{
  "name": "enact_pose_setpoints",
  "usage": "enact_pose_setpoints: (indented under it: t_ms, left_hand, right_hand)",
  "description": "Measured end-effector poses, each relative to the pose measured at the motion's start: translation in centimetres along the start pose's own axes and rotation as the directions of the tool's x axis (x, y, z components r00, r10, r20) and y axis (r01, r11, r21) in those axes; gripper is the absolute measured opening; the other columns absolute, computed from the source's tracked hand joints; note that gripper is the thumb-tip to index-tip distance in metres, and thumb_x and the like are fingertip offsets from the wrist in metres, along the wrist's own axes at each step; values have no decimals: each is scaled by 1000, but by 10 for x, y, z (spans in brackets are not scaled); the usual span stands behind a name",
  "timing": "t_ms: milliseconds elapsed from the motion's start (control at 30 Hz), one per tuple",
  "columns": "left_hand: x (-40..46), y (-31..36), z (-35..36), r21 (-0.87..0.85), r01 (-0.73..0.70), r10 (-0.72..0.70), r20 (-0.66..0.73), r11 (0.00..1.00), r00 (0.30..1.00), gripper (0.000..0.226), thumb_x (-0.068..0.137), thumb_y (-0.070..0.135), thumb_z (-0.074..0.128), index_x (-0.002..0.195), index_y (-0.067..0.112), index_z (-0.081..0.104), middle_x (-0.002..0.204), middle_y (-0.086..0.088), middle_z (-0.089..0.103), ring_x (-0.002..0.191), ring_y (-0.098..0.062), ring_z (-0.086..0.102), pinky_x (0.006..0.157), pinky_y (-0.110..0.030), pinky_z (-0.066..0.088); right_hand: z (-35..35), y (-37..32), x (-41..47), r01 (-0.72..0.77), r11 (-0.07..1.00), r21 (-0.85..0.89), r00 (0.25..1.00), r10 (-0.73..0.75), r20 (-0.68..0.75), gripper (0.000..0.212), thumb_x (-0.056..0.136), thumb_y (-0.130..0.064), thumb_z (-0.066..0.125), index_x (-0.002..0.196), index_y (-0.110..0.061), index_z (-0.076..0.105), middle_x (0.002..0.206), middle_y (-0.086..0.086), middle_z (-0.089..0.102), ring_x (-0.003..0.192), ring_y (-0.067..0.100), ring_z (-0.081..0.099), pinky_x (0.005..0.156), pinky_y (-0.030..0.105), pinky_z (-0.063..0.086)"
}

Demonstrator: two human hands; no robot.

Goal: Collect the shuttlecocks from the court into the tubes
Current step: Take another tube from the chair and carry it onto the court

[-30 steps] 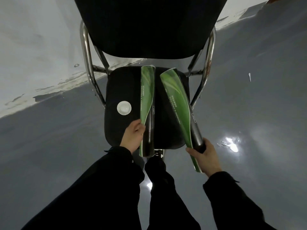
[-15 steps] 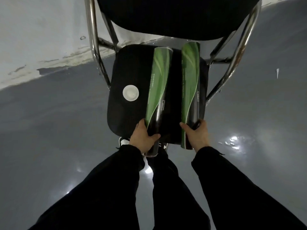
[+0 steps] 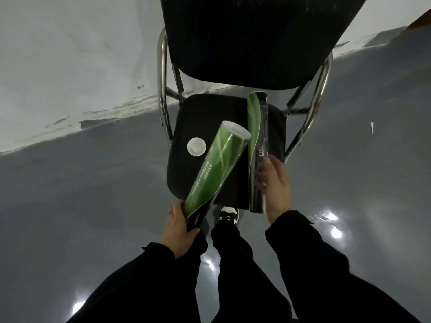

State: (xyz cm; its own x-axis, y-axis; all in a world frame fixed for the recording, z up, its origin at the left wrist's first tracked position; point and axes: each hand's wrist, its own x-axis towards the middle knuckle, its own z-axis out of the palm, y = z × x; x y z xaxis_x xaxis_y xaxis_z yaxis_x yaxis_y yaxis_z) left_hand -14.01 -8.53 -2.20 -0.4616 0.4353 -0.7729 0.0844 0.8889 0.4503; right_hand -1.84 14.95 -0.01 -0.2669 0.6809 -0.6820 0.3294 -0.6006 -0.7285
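Observation:
Two green-and-black shuttlecock tubes are at a black chair seat [image 3: 198, 117]. My left hand [image 3: 178, 229] grips the near end of the left tube [image 3: 214, 169] and holds it tilted up off the seat, its white-capped far end raised. The right tube [image 3: 256, 145] lies along the seat's right side, its near end overhanging the front edge. My right hand [image 3: 274, 183] rests against that tube's right side with fingers spread. A white round cap [image 3: 196, 147] lies on the seat's left part. No shuttlecock is visible.
The chair has a black backrest [image 3: 256, 36] and chrome tube legs [image 3: 163, 89]. It stands on a glossy grey floor [image 3: 93, 194] by a pale worn wall [image 3: 70, 54]. A small white scrap [image 3: 371, 127] lies on the floor to the right. My shoe [image 3: 229, 214] shows under the seat's front.
My left hand has lifted its tube off the seat and tilted it upward. My right hand has loosened from the other tube's end and now lies open along its side.

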Motion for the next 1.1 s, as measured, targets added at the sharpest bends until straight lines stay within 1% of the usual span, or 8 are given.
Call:
enact_pose_setpoints:
  t_ms: [200, 333, 500, 633, 800, 867, 967, 1100]
  left_hand:
    - [-36, 4, -41, 134, -171, 177, -35, 976, 984, 77, 86, 6, 79, 148, 6, 34, 139, -14, 42, 129, -35, 49, 106, -34, 39]
    - [-51, 4, -68, 241, -326, 334, 8, 914, 943, 77, 88, 12, 76, 151, 12, 33, 141, -12, 41, 126, -33, 50, 107, -35, 40]
    - [-71, 6, -85, 316, -448, 435, 117, 836, 893, 85, 90, 23, 76, 159, 19, 28, 150, -9, 42, 132, -30, 50, 112, -37, 40]
    - [-87, 22, -79, 308, -503, 451, 226, 808, 863, 88, 91, 26, 78, 161, 15, 25, 147, -10, 43, 132, -31, 51, 104, -31, 41]
    - [-128, 67, -51, 180, -668, 571, 391, 722, 722, 72, 87, 26, 79, 147, 37, 41, 124, 22, 48, 119, -6, 53, 100, -20, 40]
    - [-152, 85, -35, 70, -676, 563, 494, 734, 663, 60, 85, 36, 75, 138, 42, 49, 125, 23, 58, 117, 4, 58, 99, -14, 44]
    - [-189, 104, -6, -35, -606, 500, 603, 795, 621, 60, 81, 54, 73, 135, 32, 61, 116, 13, 76, 109, -1, 70, 88, -18, 55]
    - [-252, 107, 40, 6, -561, 395, 704, 828, 590, 72, 71, 75, 79, 126, 28, 70, 114, 3, 80, 107, -16, 76, 96, -40, 59]
  right_hand:
    - [7, -73, -89, 372, 926, 63, 905, -377, 195, 87, 76, -65, 78, 150, -58, 32, 149, -16, 52, 132, 6, 57, 100, 33, 56]
    - [8, -92, -124, 437, 899, -28, 894, -430, 125, 87, 69, -52, 87, 142, -59, 41, 131, -31, 54, 119, -1, 60, 84, 17, 58]
    - [-6, -76, -162, 270, 947, 172, 962, -259, -87, 106, 64, -53, 92, 150, -47, 32, 132, -1, 68, 116, 12, 69, 100, 37, 57]
    - [-12, -45, -204, 142, 968, 208, 989, -128, -78, 85, 77, -32, 88, 148, -31, 41, 122, 3, 74, 113, 20, 72, 101, 42, 56]
    - [-23, -8, -268, 55, 972, 230, 988, -19, -154, 49, 96, -14, 71, 141, -15, 52, 119, 5, 72, 88, -1, 70, 70, 13, 53]
    - [-35, 9, -295, 38, 960, 277, 980, 19, -200, 42, 99, -22, 68, 138, -20, 54, 116, 2, 71, 91, 2, 69, 76, 21, 55]
    - [-53, 38, -335, 46, 925, 377, 957, 67, -283, 41, 100, -31, 65, 139, -20, 55, 113, 1, 69, 98, 16, 66, 93, 35, 53]
    - [-81, 88, -396, 112, 822, 558, 905, 149, -400, 41, 99, -34, 66, 134, -14, 60, 110, 6, 69, 94, 23, 66, 102, 52, 53]
